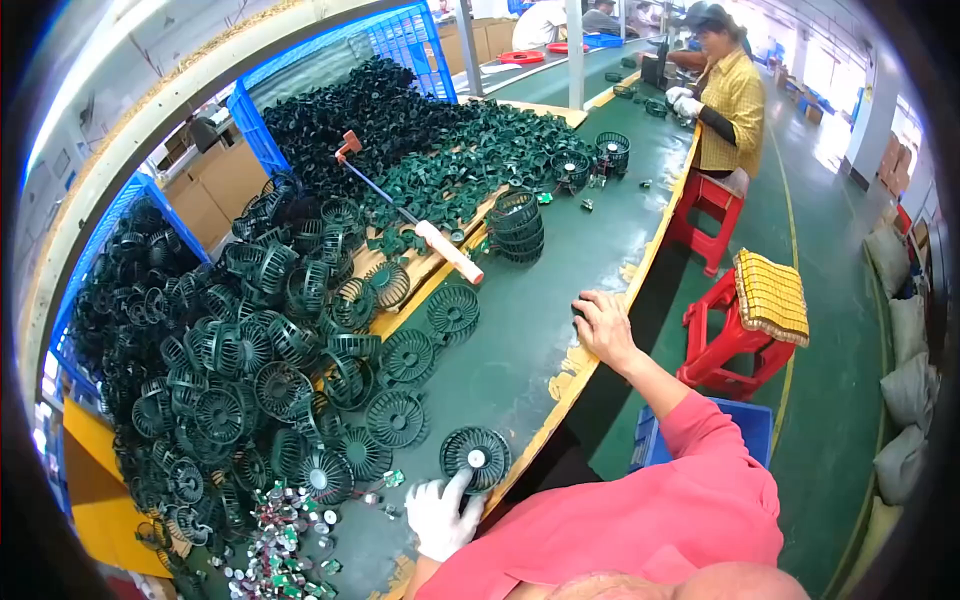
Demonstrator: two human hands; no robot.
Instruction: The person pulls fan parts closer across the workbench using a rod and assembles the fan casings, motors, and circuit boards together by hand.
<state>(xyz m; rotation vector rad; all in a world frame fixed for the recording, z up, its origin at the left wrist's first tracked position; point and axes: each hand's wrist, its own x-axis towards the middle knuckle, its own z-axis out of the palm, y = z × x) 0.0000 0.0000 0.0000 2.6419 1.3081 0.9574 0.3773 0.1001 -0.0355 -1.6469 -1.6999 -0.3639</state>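
My left hand point(440, 515), in a white glove, is at the near edge of the bench. Its thumb reaches onto a round dark green fan housing point(490, 445) with a white-topped motor point(476, 458) in its middle; the other fingers lie apart on the bench. Farther up, my bare right hand point(603, 325) rests on the bench's worn edge, fingers spread and loosely bent, with no object seen in it. Several flat fan grilles point(395, 418) lie left of the housing. Loose small motors with wires and green circuit boards point(285, 540) are heaped at the lower left.
A big pile of fan housings point(220, 350) fills the left side. Beyond it are small green parts point(470, 150), a stack of housings point(517, 228) and a white-handled tool point(450, 252). A co-worker point(735, 100) stands farther along; red stools point(735, 335) stand at right.
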